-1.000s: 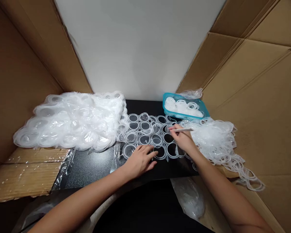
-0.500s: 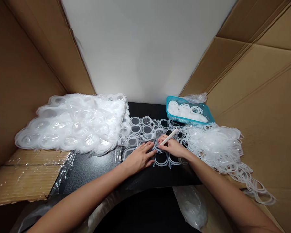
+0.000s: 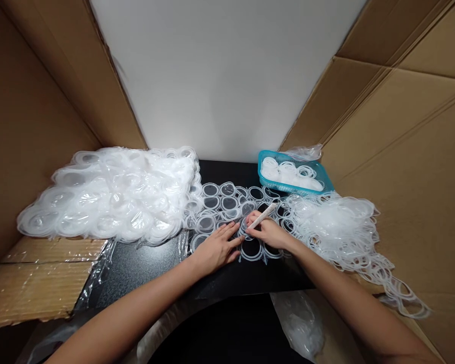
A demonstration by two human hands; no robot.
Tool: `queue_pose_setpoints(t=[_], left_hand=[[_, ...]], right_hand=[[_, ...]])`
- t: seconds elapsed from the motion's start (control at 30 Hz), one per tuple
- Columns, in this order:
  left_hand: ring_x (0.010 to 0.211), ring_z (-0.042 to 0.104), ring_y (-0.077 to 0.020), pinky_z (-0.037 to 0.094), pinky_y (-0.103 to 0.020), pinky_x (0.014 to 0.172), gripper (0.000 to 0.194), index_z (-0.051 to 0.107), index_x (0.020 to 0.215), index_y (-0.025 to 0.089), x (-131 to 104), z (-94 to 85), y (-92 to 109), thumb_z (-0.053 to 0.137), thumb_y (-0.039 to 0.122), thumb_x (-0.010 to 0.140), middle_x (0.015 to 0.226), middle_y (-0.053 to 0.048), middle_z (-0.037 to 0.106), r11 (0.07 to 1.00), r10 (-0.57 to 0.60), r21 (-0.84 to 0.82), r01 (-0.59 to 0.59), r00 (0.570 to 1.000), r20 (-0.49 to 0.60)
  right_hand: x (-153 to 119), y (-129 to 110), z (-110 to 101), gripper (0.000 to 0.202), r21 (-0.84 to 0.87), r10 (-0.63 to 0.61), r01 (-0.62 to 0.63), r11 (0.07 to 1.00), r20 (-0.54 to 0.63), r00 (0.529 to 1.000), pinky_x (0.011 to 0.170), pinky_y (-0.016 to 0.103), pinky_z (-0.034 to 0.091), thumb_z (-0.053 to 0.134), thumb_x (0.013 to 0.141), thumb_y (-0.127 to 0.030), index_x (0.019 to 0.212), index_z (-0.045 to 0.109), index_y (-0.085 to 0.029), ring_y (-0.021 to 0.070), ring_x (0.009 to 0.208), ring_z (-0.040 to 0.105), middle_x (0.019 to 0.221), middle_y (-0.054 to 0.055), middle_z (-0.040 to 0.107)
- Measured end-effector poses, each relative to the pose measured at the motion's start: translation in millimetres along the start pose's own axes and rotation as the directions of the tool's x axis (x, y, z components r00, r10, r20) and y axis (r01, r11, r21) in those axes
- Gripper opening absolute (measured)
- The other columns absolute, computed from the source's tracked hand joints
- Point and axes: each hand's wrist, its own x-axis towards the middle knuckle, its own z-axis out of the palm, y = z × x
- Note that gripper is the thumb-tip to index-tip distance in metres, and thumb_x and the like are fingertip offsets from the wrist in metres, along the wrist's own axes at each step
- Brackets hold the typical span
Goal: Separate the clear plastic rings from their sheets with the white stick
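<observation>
A clear plastic sheet of joined rings (image 3: 231, 203) lies across the black table. My left hand (image 3: 219, 246) rests flat on its near part with the fingers spread, holding nothing. Between the thumb and fingers of my right hand (image 3: 267, 232) is a slim whitish stick-like tool (image 3: 263, 215), tilted up to the right. Its lower end meets a ring just beyond my left fingertips; the very tip is hidden by my fingers. Some rings in the sheet still show a greyish film disc, while those nearest me look open to the black surface.
At left is a thick stack of clear ring sheets (image 3: 109, 194). A tangled heap of ring scraps (image 3: 337, 227) lies at right. Behind it, a blue basket (image 3: 263, 174) holds white rings (image 3: 288, 172). Cardboard walls (image 3: 405, 151) flank the black table (image 3: 265, 280).
My hands stay almost in the same place over the sheet. The whole view has shifted slightly, and the tool in my right hand has barely moved.
</observation>
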Motion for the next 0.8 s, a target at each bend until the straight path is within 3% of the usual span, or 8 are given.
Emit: queue_pose_setpoints(t=[0.23,0.37,0.47,0.5,0.57,0.63,0.73,0.8], left_hand=[[0.148,0.028,-0.0289,0.028,-0.046,0.12,0.051,0.046,0.144,0.02,-2,-2.9,8,0.056,0.037,0.096,0.16,-0.016,0.029,0.997,-0.035,0.066,0.036,0.999,-0.014],[0.151,0.016,-0.0295,0.02,-0.049,0.122,0.061,0.034,0.152,0.02,-12,-4.5,16,0.052,0.043,0.098,0.163,-0.015,0.018,0.986,-0.102,0.127,0.106,0.994,-0.037],[0.152,0.013,-0.0291,0.02,-0.047,0.122,0.07,0.023,0.156,0.017,-21,-3.0,20,0.05,0.047,0.099,0.163,-0.016,0.017,0.981,-0.145,0.124,0.15,0.988,-0.044],[0.152,0.012,-0.0295,0.021,-0.047,0.122,0.072,0.022,0.156,0.015,-23,-2.6,20,0.049,0.049,0.098,0.163,-0.017,0.018,0.981,-0.154,0.112,0.157,0.987,-0.042],[0.151,0.012,-0.0318,0.022,-0.05,0.122,0.075,0.024,0.155,0.014,-25,-3.6,21,0.051,0.054,0.097,0.162,-0.019,0.021,0.985,-0.158,0.068,0.159,0.987,-0.023],[0.151,0.014,-0.0341,0.025,-0.053,0.12,0.079,0.028,0.153,0.014,-25,-7.8,19,0.054,0.059,0.094,0.161,-0.02,0.025,0.99,-0.144,-0.01,0.144,0.989,-0.011],[0.148,0.029,-0.0289,0.032,-0.05,0.118,0.06,0.038,0.145,0.017,-26,-18.6,13,0.051,0.051,0.098,0.155,-0.017,0.039,0.974,-0.169,-0.163,0.158,0.984,-0.053],[0.14,0.044,-0.0244,0.036,-0.047,0.117,0.035,0.05,0.132,0.019,-29,-25.3,8,0.046,0.036,0.102,0.145,-0.013,0.051,0.963,-0.194,-0.209,0.169,0.975,-0.107]], right_hand=[[-14,-3,36,0.019,-0.34,-0.24,0.18,0.923,-0.142,0.96,0.092,0.039,0.045,0.039,0.096,-0.015,0.1,0.056,-0.02,0.0242,0.104,0.052,0.114,0.011,0.058],[-9,12,33,0.024,-0.368,-0.168,0.006,0.93,-0.411,0.896,0.082,0.038,0.047,0.033,0.098,-0.021,0.085,0.054,-0.021,0.0238,0.086,0.054,0.09,0.009,0.06],[-18,29,-1,0.026,-0.206,-0.014,-0.175,0.963,-0.685,0.728,0.071,0.034,0.046,0.035,0.097,-0.033,0.081,0.053,-0.022,0.0209,0.072,0.055,0.078,0.005,0.059],[-25,37,-18,0.025,-0.166,0.028,-0.239,0.957,-0.764,0.645,0.068,0.033,0.045,0.038,0.095,-0.037,0.082,0.054,-0.022,0.021,0.07,0.054,0.076,0.005,0.06],[-44,53,-55,0.023,-0.128,0.072,-0.425,0.896,-0.903,0.424,0.066,0.035,0.042,0.041,0.09,-0.037,0.082,0.056,-0.021,0.0229,0.067,0.053,0.073,0.008,0.06],[-64,70,-92,0.019,-0.092,0.111,-0.625,0.775,-0.954,0.278,0.066,0.04,0.039,0.047,0.084,-0.033,0.082,0.059,-0.019,0.0265,0.067,0.053,0.073,0.013,0.062],[-89,83,-131,0.014,-0.135,0.226,-0.776,0.616,-0.914,0.338,0.072,0.044,0.038,0.053,0.076,-0.028,0.076,0.062,-0.017,0.0319,0.077,0.055,0.078,0.02,0.063],[-98,81,-142,0.018,-0.162,0.231,-0.82,0.549,-0.914,0.335,0.075,0.046,0.038,0.055,0.076,-0.029,0.077,0.065,-0.014,0.035,0.087,0.054,0.086,0.025,0.062]])
